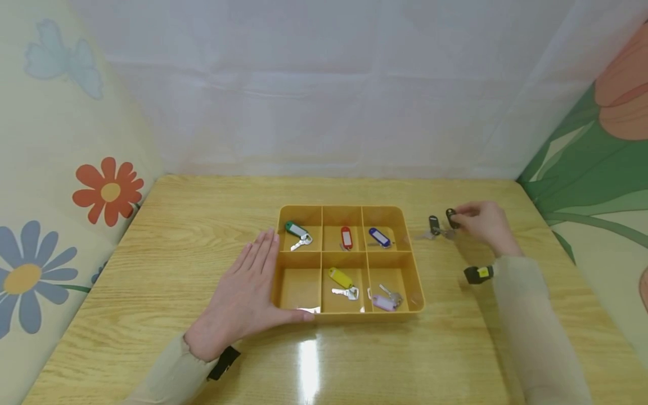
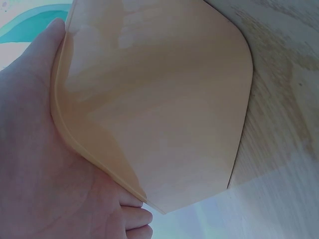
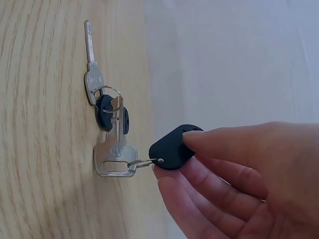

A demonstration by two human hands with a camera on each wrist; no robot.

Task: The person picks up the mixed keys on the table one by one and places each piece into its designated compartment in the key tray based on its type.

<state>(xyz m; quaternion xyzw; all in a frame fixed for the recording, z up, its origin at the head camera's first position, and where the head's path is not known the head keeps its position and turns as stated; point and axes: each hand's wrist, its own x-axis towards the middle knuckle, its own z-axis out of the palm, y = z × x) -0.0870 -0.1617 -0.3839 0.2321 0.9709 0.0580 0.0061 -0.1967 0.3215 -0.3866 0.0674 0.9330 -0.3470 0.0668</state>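
My right hand (image 1: 483, 225) pinches a black key tag (image 3: 172, 149) between thumb and fingers, right of the tray. A silver key (image 3: 117, 162) hangs from its ring. Beside it lies a second black tag (image 1: 433, 225) with its own key (image 3: 93, 79) on the table. My left hand (image 1: 243, 298) rests against the left side of the yellow divided tray (image 1: 354, 316), fingers straight and thumb along its front wall. Inside are tagged keys: green (image 1: 296, 229), red (image 1: 346, 237) and blue (image 1: 379, 237) at the back, yellow (image 1: 341, 278) and lilac (image 1: 385, 303) in front.
The tray stands on a wooden table (image 1: 192, 225). A white cloth (image 1: 314, 112) hangs behind the table's back edge. Printed panels with flowers stand at the left and right sides. A dark wrist camera (image 1: 478, 274) sits by the right sleeve.
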